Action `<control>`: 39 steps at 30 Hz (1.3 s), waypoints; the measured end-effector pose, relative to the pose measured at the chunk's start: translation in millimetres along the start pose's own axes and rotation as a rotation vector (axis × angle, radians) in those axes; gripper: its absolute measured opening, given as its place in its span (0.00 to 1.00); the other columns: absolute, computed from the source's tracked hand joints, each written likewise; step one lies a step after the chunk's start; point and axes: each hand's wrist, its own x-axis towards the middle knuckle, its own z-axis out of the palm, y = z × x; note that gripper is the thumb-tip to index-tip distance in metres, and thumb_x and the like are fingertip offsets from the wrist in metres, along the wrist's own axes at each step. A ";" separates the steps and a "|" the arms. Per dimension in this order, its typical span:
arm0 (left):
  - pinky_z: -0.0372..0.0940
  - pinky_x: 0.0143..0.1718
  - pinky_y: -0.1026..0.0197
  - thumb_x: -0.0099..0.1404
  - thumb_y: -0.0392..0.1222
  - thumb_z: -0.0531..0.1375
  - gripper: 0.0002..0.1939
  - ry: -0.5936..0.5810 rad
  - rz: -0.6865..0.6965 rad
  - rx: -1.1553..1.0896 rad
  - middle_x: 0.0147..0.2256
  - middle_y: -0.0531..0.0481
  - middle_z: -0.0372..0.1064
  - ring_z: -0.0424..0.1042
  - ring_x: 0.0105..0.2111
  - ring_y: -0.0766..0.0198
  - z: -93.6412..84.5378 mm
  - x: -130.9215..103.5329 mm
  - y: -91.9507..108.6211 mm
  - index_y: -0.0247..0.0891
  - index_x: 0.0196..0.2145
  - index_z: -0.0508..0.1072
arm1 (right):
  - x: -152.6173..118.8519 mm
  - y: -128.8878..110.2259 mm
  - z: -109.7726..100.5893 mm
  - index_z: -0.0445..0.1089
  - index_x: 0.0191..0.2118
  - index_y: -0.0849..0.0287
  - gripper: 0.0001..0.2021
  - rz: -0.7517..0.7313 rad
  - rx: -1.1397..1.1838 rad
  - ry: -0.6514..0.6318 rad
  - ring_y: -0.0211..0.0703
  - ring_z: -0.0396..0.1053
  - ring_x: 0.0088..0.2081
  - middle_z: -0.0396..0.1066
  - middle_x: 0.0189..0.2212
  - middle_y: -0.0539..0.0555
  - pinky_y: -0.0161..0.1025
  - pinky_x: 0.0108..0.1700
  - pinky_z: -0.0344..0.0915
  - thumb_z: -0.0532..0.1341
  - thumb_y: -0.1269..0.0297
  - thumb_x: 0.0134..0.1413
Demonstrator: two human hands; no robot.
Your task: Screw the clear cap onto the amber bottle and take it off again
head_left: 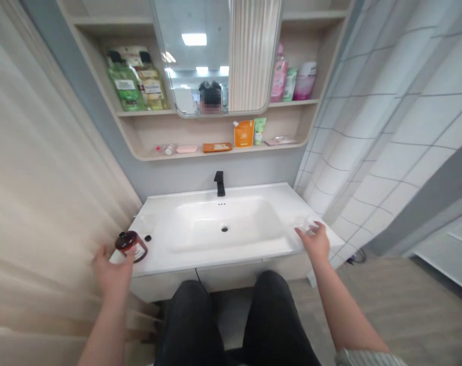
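At the left end of the white washbasin counter stands a dark brown bottle (128,240) with a pale label and a short black neck. My left hand (113,272) is open beside it, the thumb in front of the label and the fingers apart from its left side. A small round black piece (148,238) lies just right of the bottle. Over the counter's right end, my right hand (316,243) has thumb and fingers closed around a small clear object (310,226), whose kind is too blurred to tell.
Between my hands is the white sink (200,231) with a black faucet (219,184). Above hangs a mirror cabinet (211,155) holding green bottles (126,86), pink bottles (279,76) and an orange pouch (244,134). Curtains flank both sides: beige (43,178) left, white checked (391,127) right.
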 end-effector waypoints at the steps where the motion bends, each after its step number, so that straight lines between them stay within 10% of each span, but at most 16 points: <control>1: 0.64 0.68 0.33 0.67 0.59 0.64 0.36 0.122 0.073 -0.011 0.65 0.34 0.67 0.65 0.68 0.33 -7.3 -10.1 7.6 0.40 0.66 0.63 | -5.9 -5.4 -1.4 0.64 0.64 0.56 0.46 -0.025 0.054 -0.016 0.64 0.78 0.51 0.78 0.53 0.67 0.59 0.57 0.72 0.73 0.35 0.43; 5: 0.70 0.62 0.37 0.72 0.52 0.64 0.18 0.076 0.444 -0.186 0.54 0.38 0.75 0.74 0.57 0.41 -22.8 -55.1 64.8 0.39 0.53 0.74 | -54.5 -46.9 0.1 0.64 0.62 0.55 0.46 -0.153 0.410 -0.296 0.54 0.78 0.44 0.77 0.50 0.62 0.55 0.51 0.77 0.77 0.38 0.41; 10: 0.74 0.56 0.49 0.78 0.44 0.57 0.20 -0.627 0.760 -0.422 0.55 0.42 0.75 0.78 0.49 0.56 -15.4 -121.5 168.3 0.44 0.64 0.71 | -142.9 -117.0 1.2 0.67 0.60 0.54 0.39 -0.289 0.593 -0.788 0.52 0.78 0.49 0.76 0.51 0.59 0.47 0.50 0.78 0.79 0.56 0.42; 14: 0.72 0.61 0.47 0.76 0.41 0.60 0.29 -0.918 0.836 -0.453 0.58 0.42 0.75 0.77 0.53 0.53 -10.9 -156.9 213.2 0.47 0.72 0.67 | -183.1 -146.9 -7.2 0.69 0.60 0.53 0.37 -0.389 0.566 -1.025 0.49 0.78 0.49 0.76 0.55 0.57 0.45 0.50 0.77 0.80 0.62 0.42; 22: 0.72 0.48 0.56 0.72 0.38 0.61 0.22 -1.140 0.597 -0.538 0.46 0.47 0.82 0.77 0.40 0.58 3.4 -160.4 202.4 0.45 0.61 0.81 | -191.9 -140.3 -4.5 0.70 0.59 0.53 0.38 -0.400 0.540 -1.092 0.51 0.77 0.50 0.78 0.53 0.56 0.47 0.51 0.76 0.81 0.64 0.41; 30: 0.63 0.35 0.61 0.69 0.46 0.65 0.22 -1.095 0.353 -0.675 0.28 0.54 0.71 0.65 0.28 0.63 15.6 -170.7 186.1 0.40 0.58 0.84 | -205.0 -144.4 5.1 0.69 0.61 0.53 0.40 -0.400 0.581 -1.098 0.53 0.78 0.52 0.78 0.55 0.58 0.48 0.52 0.76 0.82 0.61 0.42; 39: 0.66 0.67 0.44 0.69 0.49 0.67 0.25 -1.099 0.334 -0.866 0.59 0.41 0.77 0.75 0.59 0.48 20.3 -173.8 187.3 0.44 0.62 0.80 | -203.4 -149.7 -2.5 0.70 0.62 0.52 0.39 -0.339 0.667 -1.174 0.52 0.78 0.52 0.76 0.57 0.57 0.51 0.52 0.79 0.82 0.56 0.44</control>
